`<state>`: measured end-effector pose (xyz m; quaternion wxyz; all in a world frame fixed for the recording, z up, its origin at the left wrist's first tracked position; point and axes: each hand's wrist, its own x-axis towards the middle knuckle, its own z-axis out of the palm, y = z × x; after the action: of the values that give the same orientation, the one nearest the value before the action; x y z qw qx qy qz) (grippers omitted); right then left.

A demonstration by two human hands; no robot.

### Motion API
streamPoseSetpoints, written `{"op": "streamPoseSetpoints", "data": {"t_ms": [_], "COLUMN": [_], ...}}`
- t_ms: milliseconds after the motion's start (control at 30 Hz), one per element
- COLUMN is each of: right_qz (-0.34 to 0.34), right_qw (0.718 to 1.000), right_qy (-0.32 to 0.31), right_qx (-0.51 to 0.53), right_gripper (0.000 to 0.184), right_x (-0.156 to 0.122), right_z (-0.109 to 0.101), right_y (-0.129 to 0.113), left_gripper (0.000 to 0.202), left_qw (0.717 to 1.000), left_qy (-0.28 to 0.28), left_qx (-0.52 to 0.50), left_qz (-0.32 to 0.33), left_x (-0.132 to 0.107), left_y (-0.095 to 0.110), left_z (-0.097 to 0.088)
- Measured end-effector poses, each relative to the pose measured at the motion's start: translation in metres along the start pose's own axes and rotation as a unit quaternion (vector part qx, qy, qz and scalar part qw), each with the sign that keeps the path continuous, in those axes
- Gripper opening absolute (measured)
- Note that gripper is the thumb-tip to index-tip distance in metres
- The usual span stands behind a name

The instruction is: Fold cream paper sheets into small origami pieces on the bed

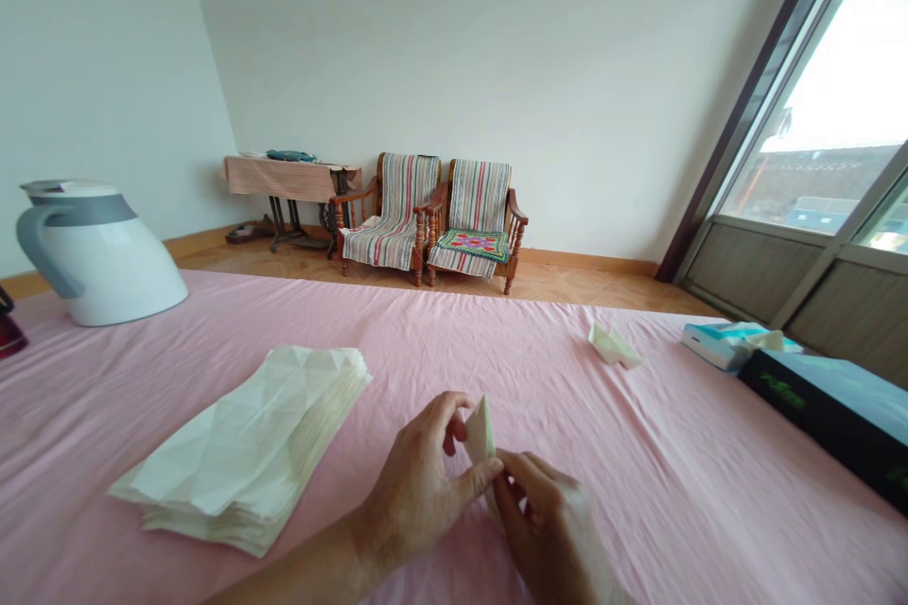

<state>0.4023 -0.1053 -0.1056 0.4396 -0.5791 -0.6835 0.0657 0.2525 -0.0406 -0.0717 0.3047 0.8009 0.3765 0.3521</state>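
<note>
Between my hands, low in the middle of the head view, stands a small pale folded paper (480,433) with a pointed top. My left hand (426,463) grips it from the left, thumb across the near side and fingers behind. My right hand (550,510) pinches its lower right edge, partly hiding it. To the left lies a thick stack of creased pale paper sheets (248,435), its top sheet marked with triangular folds. Another folded paper piece (611,346) rests farther off to the right on the pink cloth (426,331).
A white and grey jug (120,255) stands at the left, beside a dark red object (9,326) cut off by the frame. On the right are a tissue pack (730,342) and a black box (829,416). Two wooden chairs (472,217) and a cloth-covered side table (284,178) stand beyond.
</note>
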Motion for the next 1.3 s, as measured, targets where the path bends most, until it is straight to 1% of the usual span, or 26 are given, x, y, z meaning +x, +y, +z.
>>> {"op": "streamPoseSetpoints", "data": {"t_ms": [100,200,300,367,467,533,600,700,800,900,1033,1133,1200,1300], "right_qz": [0.017,0.062,0.103,0.116,0.109,0.089,0.07,0.059,0.054,0.034,0.003,-0.014,-0.027,-0.05], "right_qw": [1.0,0.997,0.993,0.991,0.994,0.995,0.997,0.998,0.998,0.997,0.995,0.989,0.986,0.983], "right_qy": [0.007,0.008,0.001,-0.003,0.016,0.033,0.033,-0.001,-0.043,-0.07,-0.102,-0.13,-0.137,-0.134], "right_qx": [0.018,0.046,0.065,0.059,0.014,-0.009,-0.012,-0.003,0.0,0.0,-0.022,-0.062,-0.088,-0.113], "right_gripper": [0.033,0.03,0.027,0.022,0.012,0.014,0.016,0.021,0.026,0.029,0.031,0.031,0.032,0.035], "right_x": [-0.001,-0.001,-0.001,-0.001,0.0,0.001,0.004,0.007,0.009,0.009,0.008,0.005,0.002,-0.001], "right_z": [0.003,0.004,0.005,0.006,0.006,0.006,0.004,0.001,-0.002,-0.004,-0.009,-0.011,-0.012,-0.013], "right_y": [-0.001,-0.001,0.001,0.003,0.008,0.012,0.016,0.021,0.023,0.024,0.024,0.024,0.025,0.025], "left_gripper": [0.036,0.041,0.041,0.042,0.047,0.049,0.046,0.035,0.032,0.035,0.033,0.027,0.023,0.021], "left_qw": [1.0,0.999,0.999,1.0,0.999,0.999,0.998,0.997,0.993,0.984,0.962,0.939,0.922,0.898], "left_qy": [0.009,0.009,0.0,-0.005,-0.009,-0.014,-0.02,-0.041,-0.082,-0.132,-0.18,-0.189,-0.188,-0.194], "left_qx": [0.013,0.024,0.03,0.026,0.022,0.027,0.034,0.047,0.057,0.053,0.075,0.113,0.145,0.197], "left_qz": [0.009,0.023,0.013,0.008,0.021,0.039,0.049,0.052,0.065,0.105,0.19,0.264,0.307,0.343], "left_x": [-0.001,-0.002,-0.002,-0.002,-0.003,-0.005,-0.005,-0.004,-0.001,0.001,0.003,0.003,0.003,0.002], "left_y": [0.002,0.002,-0.001,-0.003,-0.006,-0.007,-0.008,-0.009,-0.011,-0.014,-0.017,-0.019,-0.02,-0.02], "left_z": [-0.001,0.0,0.002,0.004,0.007,0.008,0.008,0.006,0.001,-0.007,-0.017,-0.02,-0.02,-0.02]}}
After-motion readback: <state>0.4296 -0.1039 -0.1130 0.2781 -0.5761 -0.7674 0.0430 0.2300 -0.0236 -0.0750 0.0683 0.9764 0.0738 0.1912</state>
